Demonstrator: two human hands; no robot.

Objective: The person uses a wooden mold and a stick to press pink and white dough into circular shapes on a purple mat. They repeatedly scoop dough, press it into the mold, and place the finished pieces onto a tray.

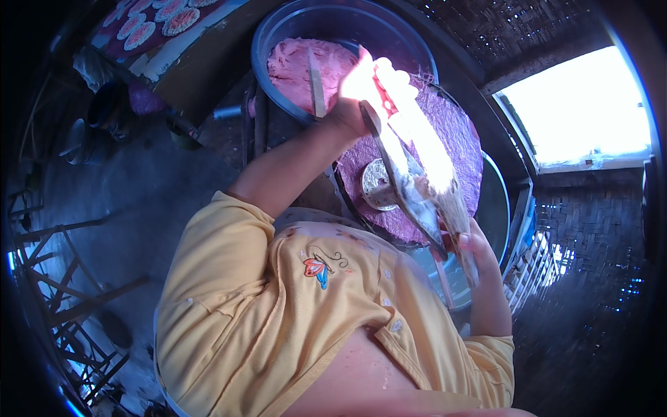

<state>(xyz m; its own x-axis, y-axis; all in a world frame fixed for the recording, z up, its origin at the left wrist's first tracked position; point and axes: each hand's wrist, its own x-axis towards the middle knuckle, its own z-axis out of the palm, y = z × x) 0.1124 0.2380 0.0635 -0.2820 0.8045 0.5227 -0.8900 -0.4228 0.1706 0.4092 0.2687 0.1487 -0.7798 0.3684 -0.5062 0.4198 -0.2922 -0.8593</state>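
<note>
Two long flat pieces stand on edge between my hands: a dark-edged board [410, 191] and a pale, worn wooden piece [455, 201] beside it. Their upper part is washed out by sunlight. At the upper end my left hand [354, 97] is closed on the board; a red patch shows near its fingertips. My right hand [472, 242] grips the pale piece near its lower end, fingers partly hidden. Beneath them lies a round surface covered in crinkled purple plastic [455, 132]. A small round metal disc [377, 184] rests on it, partly behind the board.
A blue tub [260, 52] beyond my left hand holds pink dough [295, 69] with a flat wooden stick [316, 83] in it. A pale green basin [497, 201] sits at the right. Round pink pieces [180, 21] lie at the far left. A bright window opening [577, 111] is at right.
</note>
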